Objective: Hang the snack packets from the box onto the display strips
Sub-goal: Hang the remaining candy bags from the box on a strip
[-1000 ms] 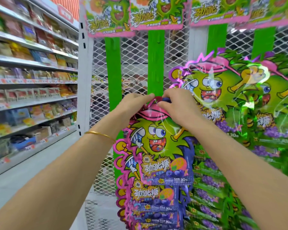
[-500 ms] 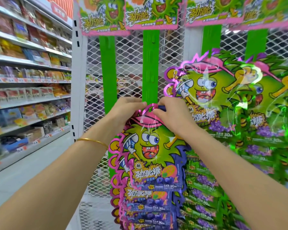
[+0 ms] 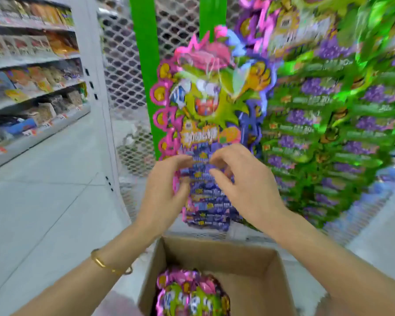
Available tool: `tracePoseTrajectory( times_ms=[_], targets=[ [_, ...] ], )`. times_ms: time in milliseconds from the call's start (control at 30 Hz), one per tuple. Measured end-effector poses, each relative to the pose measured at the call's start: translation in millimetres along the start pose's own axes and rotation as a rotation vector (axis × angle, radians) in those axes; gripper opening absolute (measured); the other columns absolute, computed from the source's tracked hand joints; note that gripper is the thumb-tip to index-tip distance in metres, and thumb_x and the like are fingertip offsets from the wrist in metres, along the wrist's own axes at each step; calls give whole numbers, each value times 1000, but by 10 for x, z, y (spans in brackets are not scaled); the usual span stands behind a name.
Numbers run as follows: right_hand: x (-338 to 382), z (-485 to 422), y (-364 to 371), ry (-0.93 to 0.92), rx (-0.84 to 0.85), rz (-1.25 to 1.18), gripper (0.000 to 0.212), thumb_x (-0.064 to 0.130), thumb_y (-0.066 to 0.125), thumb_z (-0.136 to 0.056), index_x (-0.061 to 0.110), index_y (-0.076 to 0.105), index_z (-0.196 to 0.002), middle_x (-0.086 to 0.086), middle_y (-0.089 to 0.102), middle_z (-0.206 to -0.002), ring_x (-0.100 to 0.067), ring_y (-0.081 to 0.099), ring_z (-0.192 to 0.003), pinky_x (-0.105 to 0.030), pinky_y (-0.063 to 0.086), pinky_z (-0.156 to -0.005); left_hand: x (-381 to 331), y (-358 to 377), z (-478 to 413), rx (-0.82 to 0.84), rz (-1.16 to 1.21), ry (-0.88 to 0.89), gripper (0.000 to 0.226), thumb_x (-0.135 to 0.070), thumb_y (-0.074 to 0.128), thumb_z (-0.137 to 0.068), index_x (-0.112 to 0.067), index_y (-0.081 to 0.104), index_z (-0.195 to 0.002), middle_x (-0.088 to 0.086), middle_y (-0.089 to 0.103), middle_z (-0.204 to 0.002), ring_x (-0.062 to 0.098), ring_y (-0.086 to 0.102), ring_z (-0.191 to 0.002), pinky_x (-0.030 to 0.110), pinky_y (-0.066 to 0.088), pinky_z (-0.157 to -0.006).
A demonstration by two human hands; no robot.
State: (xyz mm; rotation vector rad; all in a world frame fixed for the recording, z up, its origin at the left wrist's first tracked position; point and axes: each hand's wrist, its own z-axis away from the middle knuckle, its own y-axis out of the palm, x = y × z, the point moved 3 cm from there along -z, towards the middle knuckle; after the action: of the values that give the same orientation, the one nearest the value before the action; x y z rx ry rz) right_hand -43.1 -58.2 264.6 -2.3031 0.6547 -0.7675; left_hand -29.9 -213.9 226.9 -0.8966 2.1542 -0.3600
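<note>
Cardboard box (image 3: 217, 249): it sits open at the near edge, right below your hands, with spare snack packets (image 3: 192, 293) lying in its left part.
Hanging stack (image 3: 203, 99): pink-and-purple packets hang overlapping under a green display strip (image 3: 211, 12), and their lower end is level with your hands.
Left hand (image 3: 164, 197): you hold it at the lower left edge of the stack, palm turned right, fingers loosely curled and thumb up by the edge. Blur hides whether it grips anything.
Right hand (image 3: 249, 190): it is level with the left, its back toward you, fingers bent toward the stack with thumb and forefinger apart. You cannot tell whether it touches or holds a packet.
Forearms: both reach forward over the box and converge, with a gold bracelet (image 3: 105, 263) on your left wrist.
Surroundings: green packets (image 3: 340, 124) fill the right, wire mesh (image 3: 123, 65) stands behind, and stocked shelves (image 3: 32, 65) run far left.
</note>
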Motion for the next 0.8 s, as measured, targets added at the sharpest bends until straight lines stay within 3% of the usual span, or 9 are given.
tracePoseTrajectory(
  times_ms=[100,167,233,333,400,500,633,700,800],
  targets=[
    [-460,843,912,209,468,30,17,22,54,-90,17,55,-107,-1,59,-101,-22,59,-91,-38,48,-76,425,428,847,372,-27,-185,40,-14,47,-76,-21,58,-114,-1,67,-101,6,56,-98,10,36,-90],
    [-833,1424,1453,377,727,15,19,23,53,-91,15,54,-108,-5,61,-102,-25,59,-96,-32,45,-75,730,631,1246,598,-101,-318,46,-28,40,-73,-24,55,-116,6,68,-107,21,59,-104,29,44,-95],
    [-1182,1957,1893,544,891,-22,23,23,54,-91,12,54,-111,-8,63,-103,-26,59,-98,-30,44,-75,1015,747,1520,727,-144,-423,49,-29,43,-75,-18,55,-121,7,67,-113,26,59,-109,37,46,-95],
    [-1502,2499,2428,735,962,-99,35,20,61,-87,6,52,-118,-15,62,-112,-30,58,-104,-33,44,-84,1307,867,1703,902,-216,-531,47,-20,56,-87,-11,46,-132,12,62,-121,27,56,-115,34,43,-97],
    [-1565,2735,2743,787,1012,-136,44,14,63,-86,2,48,-126,-19,56,-124,-31,53,-114,-30,38,-88,1403,885,1765,976,-234,-558,47,-30,55,-88,-10,48,-130,10,58,-126,27,55,-115,36,43,-97],
    [-1751,2857,3172,799,1067,-161,66,16,70,-80,5,37,-137,-15,48,-136,-30,47,-124,-29,36,-97,1502,837,1821,1003,-273,-594,50,-44,45,-85,-13,52,-124,4,57,-127,26,55,-112,36,43,-95],
    [-2140,2870,3586,773,1137,-86,95,24,74,-77,12,13,-149,-9,23,-154,-29,26,-140,-41,26,-115,1551,834,1862,976,-214,-704,44,-33,51,-91,-25,40,-133,0,58,-121,16,53,-104,27,41,-91],
    [-2211,2821,3669,776,1167,-112,95,21,72,-80,13,8,-150,-8,18,-156,-28,22,-142,-41,22,-116,1562,876,1839,984,-179,-711,44,-33,51,-92,-25,39,-134,-2,58,-121,11,48,-99,23,38,-85],
    [-2316,2801,3692,798,1048,-77,72,18,69,-82,9,31,-142,-13,42,-143,-30,41,-131,-39,33,-110,1547,944,1787,991,-156,-710,43,-32,50,-93,-23,39,-133,-2,58,-122,10,48,-99,22,37,-84]
  ],
)
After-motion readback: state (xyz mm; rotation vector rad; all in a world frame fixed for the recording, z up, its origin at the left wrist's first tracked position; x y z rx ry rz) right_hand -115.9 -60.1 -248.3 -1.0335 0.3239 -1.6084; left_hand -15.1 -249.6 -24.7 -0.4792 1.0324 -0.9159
